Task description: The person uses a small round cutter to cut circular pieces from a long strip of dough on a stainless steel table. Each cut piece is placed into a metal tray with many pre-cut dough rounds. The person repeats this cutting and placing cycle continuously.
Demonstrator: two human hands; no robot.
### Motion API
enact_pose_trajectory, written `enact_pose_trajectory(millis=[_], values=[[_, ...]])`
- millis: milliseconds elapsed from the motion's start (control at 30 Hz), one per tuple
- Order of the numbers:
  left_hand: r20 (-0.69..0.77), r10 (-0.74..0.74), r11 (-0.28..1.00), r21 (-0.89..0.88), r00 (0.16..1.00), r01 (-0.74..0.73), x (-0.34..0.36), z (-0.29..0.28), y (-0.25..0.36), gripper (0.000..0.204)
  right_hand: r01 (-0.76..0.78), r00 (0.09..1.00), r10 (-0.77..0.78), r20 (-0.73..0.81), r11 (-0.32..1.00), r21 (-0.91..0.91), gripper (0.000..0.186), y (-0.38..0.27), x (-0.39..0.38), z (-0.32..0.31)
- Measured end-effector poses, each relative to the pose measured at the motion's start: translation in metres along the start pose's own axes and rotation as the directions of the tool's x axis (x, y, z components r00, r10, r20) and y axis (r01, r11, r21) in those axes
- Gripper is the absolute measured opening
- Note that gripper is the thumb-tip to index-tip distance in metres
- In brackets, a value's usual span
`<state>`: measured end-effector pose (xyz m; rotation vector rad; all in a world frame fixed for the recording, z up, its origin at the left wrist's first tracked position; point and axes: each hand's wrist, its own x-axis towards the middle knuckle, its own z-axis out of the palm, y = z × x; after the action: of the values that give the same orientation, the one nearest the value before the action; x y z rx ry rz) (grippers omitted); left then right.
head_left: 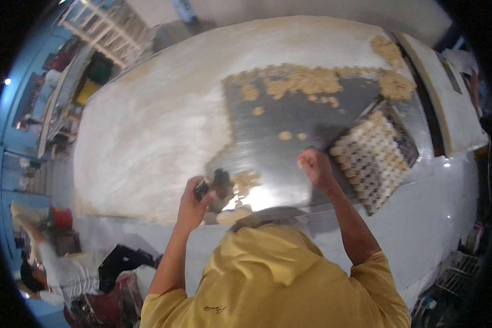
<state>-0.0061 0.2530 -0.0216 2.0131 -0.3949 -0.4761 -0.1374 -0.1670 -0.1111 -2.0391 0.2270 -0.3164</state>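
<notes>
My left hand (pixel 191 206) is closed around a small dark round tool (pixel 201 189), which looks like a cutter, at the near edge of the metal table (pixel 273 123). Beside it lie tan dough scraps (pixel 245 183) and a blurred dark shape. My right hand (pixel 317 168) hovers over the bare metal with its fingers pinched on a small pale dough piece (pixel 301 163). To its right, a dark tray (pixel 405 139) carries rows of small pale dough pieces (pixel 369 156), many overlapping. Single dough rounds (pixel 285 135) lie beyond my right hand.
A pale floury layer (pixel 147 142) covers the table's left and far parts. Crumbled tan dough (pixel 303 81) lines its scalloped border. Another pale-topped table (pixel 443 104) adjoins on the right. At lower left, a person in a white shirt (pixel 76 273) leans back near a red bucket (pixel 61 217).
</notes>
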Motion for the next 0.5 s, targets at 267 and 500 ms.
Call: enact_pose_trajectory(millis=[267,500], values=[[0.110,-0.058,0.812,0.583,0.992,-0.017,0.015,-0.093,0.001,0.047,0.187,0.974,-0.111,0.197,0.887,-0.422,0.055,-0.110,-0.008,0.253],[0.556,0.098,0.631,0.607,0.825,-0.484,0.016,-0.059,-0.014,0.056,0.049,0.993,0.014,0.121,0.864,-0.502,0.057,-0.115,-0.043,0.280]])
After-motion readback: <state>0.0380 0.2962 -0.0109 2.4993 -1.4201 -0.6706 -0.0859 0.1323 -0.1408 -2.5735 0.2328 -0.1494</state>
